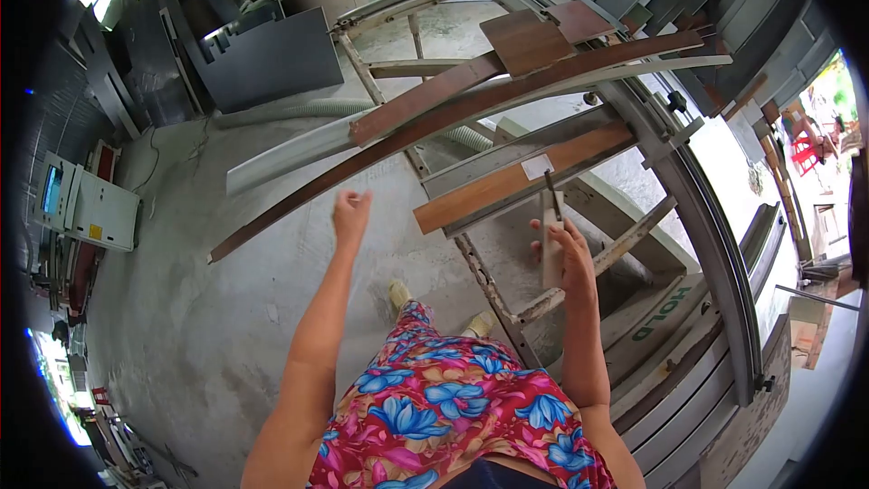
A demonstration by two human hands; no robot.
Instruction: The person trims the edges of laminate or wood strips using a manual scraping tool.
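The left hand (351, 215) is held in the air with its fingers curled in narrow; whether something small is pinched cannot be told. In the right hand (572, 252), a pale strip (552, 240) is gripped roughly upright, its upper end raised above the fingers. A thin dark stick (551, 186) is seen beside the upper end of this strip; whether it is also gripped cannot be told.

Just beyond the right hand, a light brown board (525, 177) with a white label (537, 167) is laid along a grey metal channel (516, 152), supported on a worn metal frame (489, 285). Farther off, a long dark brown strip (434, 123) is laid across the frame, its left end reaching out over the concrete floor (226, 326). A reddish board (425, 100), a white strip (290, 160) and a square brown board (527, 42) are placed beside or over it.

To the right, a long grey rail (715, 244) is seen, with a pale board (647, 317) marked "HOLD" near it. At the far left, a grey panel (272, 63) is stood up, and a control box (98, 204) is placed nearer.
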